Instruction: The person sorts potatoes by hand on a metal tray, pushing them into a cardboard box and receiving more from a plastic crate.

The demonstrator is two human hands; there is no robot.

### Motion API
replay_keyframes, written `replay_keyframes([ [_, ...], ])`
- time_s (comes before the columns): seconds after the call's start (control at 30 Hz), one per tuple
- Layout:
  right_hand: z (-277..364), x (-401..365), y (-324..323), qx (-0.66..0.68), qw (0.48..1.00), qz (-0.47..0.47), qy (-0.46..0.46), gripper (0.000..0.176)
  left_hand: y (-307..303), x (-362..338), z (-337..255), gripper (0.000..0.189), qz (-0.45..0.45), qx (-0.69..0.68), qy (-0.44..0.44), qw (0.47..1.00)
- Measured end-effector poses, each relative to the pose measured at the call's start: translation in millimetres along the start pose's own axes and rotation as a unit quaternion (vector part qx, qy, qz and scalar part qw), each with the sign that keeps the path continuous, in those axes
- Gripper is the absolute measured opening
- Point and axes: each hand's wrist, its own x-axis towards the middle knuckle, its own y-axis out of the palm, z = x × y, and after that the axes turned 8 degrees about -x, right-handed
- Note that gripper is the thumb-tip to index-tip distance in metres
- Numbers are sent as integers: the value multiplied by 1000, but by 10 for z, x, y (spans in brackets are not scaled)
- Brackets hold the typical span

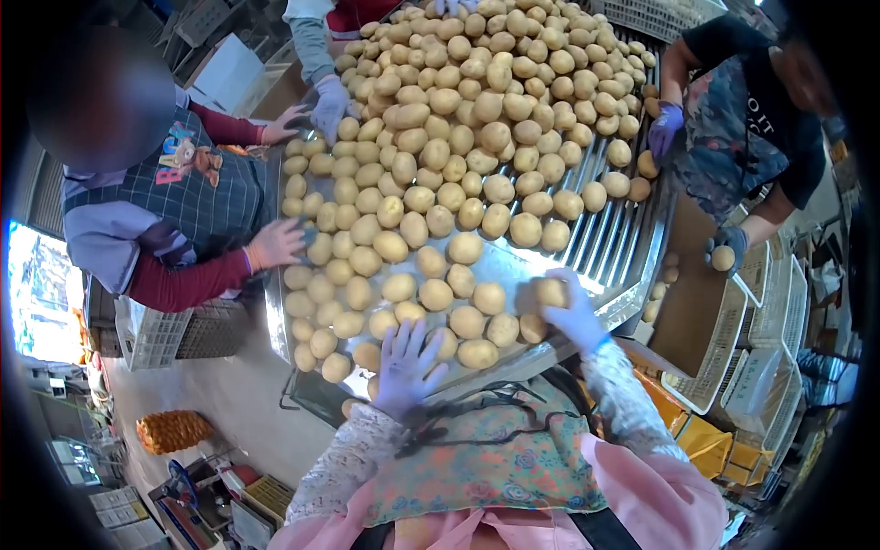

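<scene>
Right hand point(575, 313) holds 1 potato point(551, 292); left hand point(406, 368), fingers spread, at potatoes point(477, 354) on metal table point(515, 266).

A bright opening point(44, 298) glares far left — the floor point(238, 394) is grey.

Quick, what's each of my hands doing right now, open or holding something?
Left hand: open, fingers spread at the near potatoes; no grip visible.
Right hand: closed on one potato.
</scene>
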Motion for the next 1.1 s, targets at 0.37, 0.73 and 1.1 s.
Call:
replay_keyframes([
  [0.37,179,-841,-1130,-255,959,110,59,71,601,1147,280,79,-190,43,-133,972],
  [0.73,259,154,684,-490,766,185,-373,89,-153,-605,218,61,43,28,-47,998],
  [1.1,328,437,1257,-374,756,272,-463,44,-25,-377,74,74,-91,48,-196,975],
])
